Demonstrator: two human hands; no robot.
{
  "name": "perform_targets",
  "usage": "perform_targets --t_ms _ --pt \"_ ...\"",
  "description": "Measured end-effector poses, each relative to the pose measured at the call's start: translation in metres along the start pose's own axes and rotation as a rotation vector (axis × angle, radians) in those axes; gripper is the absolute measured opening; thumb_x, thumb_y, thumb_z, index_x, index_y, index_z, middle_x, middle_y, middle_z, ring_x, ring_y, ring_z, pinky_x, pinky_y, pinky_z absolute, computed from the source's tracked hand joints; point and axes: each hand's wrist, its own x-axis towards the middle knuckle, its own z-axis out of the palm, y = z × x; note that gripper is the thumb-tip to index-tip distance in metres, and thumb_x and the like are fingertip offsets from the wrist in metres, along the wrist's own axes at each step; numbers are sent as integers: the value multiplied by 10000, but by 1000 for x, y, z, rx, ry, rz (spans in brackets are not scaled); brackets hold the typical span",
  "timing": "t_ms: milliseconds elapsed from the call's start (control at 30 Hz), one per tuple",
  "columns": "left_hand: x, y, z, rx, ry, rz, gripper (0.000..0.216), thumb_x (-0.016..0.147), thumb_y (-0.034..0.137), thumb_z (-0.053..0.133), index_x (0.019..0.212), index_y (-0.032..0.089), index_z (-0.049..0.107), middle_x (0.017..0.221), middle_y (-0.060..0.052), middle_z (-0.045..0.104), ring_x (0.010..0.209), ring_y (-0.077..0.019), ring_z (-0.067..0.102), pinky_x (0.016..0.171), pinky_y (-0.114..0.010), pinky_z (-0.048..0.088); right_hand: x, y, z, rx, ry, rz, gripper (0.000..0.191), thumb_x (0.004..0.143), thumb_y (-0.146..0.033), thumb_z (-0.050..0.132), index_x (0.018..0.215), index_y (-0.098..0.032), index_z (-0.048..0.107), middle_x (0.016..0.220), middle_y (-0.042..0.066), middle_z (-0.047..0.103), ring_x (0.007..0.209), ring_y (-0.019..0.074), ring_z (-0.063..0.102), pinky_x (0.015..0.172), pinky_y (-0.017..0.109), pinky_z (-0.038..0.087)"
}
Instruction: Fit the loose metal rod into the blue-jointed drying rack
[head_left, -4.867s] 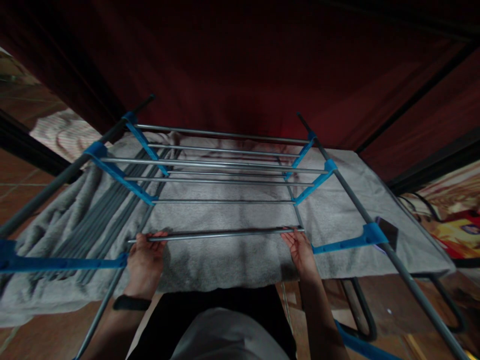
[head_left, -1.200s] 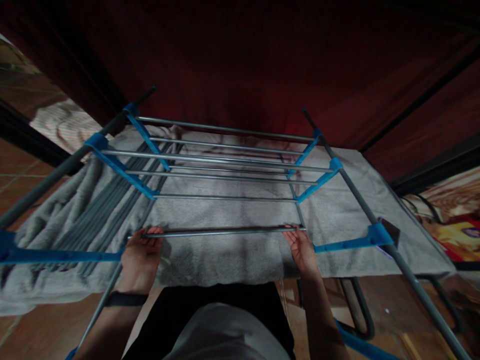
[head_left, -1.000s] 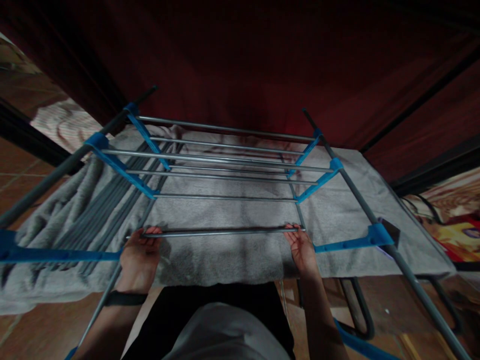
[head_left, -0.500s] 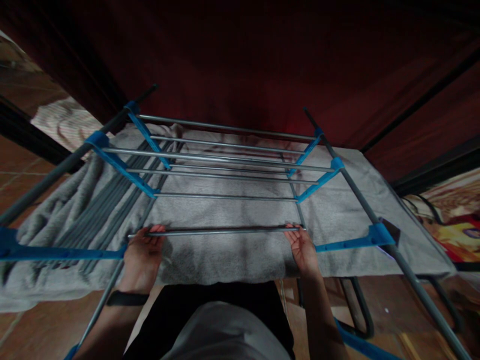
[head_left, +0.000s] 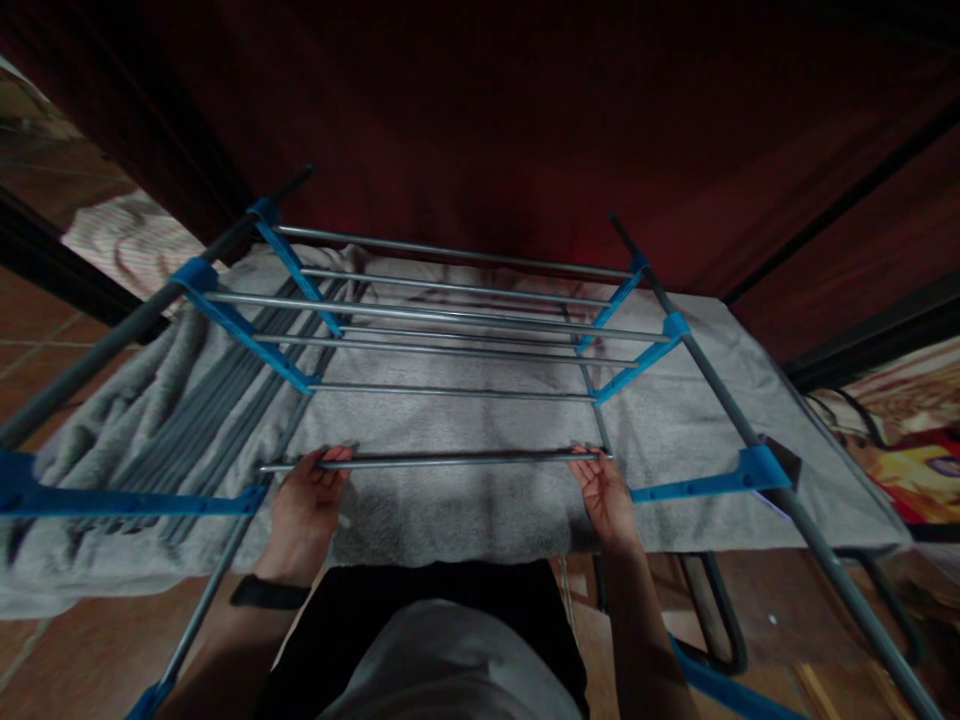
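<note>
Between my two hands runs a thin grey metal rod (head_left: 450,461), roughly level above a grey blanket. My left hand (head_left: 309,500), with a black band on its wrist, grips it a little in from its left end. Close to the rod's right end, my right hand (head_left: 604,495) holds it in bent fingers. In front of me stands a partly assembled rack of grey poles with blue plastic brackets. Several rods span its far brackets. The near left bracket (head_left: 135,503) lies beside my left hand, and the near right bracket (head_left: 697,486) is just right of my right hand.
A grey blanket (head_left: 450,510) covers the surface under the rack. Several loose grey rods (head_left: 202,420) lie on it at the left. Dark red fabric (head_left: 480,120) hangs behind. Tall side poles (head_left: 847,590) rise at both sides, with tiled floor below.
My left hand has slid right along the rod, away from its left end. The near left bracket has shifted slightly. My right hand stays in about the same place.
</note>
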Motion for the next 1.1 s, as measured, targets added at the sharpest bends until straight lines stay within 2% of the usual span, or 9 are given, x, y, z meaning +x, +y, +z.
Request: perform_targets --t_ms 167,267,533,900,1100 --pt "-3 -4 -4 19 -86 41 392 684 -112 463 784 204 671 828 -28 759 917 -176 757 815 -256 624 -1 -1 1 9 -3 4 212 809 -402 844 896 -244 733 1045 58 831 1045 196 779 994 370 615" --pt "-5 -5 -2 25 -99 22 407 669 -121 445 788 189 681 826 -32 763 897 -160 757 822 -233 617 0 -1 1 12 -3 5 223 804 -402 849 911 -240 741 1047 60 833 1045 193 779 994 365 615" --pt "1 -3 -1 60 -87 -16 256 808 -31 550 766 187 676 809 -41 759 841 -166 762 799 -243 620 0 0 -1 -9 -10 -7 206 815 -402 835 910 -242 747 1052 62 835 1057 209 782 1035 399 601" --pt "2 -8 -5 13 -151 29 234 803 -25 577 745 181 672 796 -44 764 843 -171 774 753 -228 628 0 1 -1 13 -10 -16 225 808 -393 867 917 -237 748 1054 64 835 1056 209 786 1044 398 604" --pt "7 -10 -6 4 -125 10 238 896 38 550 750 171 683 778 -63 768 815 -164 769 742 -232 636 1 2 -2 26 2 -8 172 818 -353 855 893 -239 751 1043 64 837 1034 207 791 978 382 636"
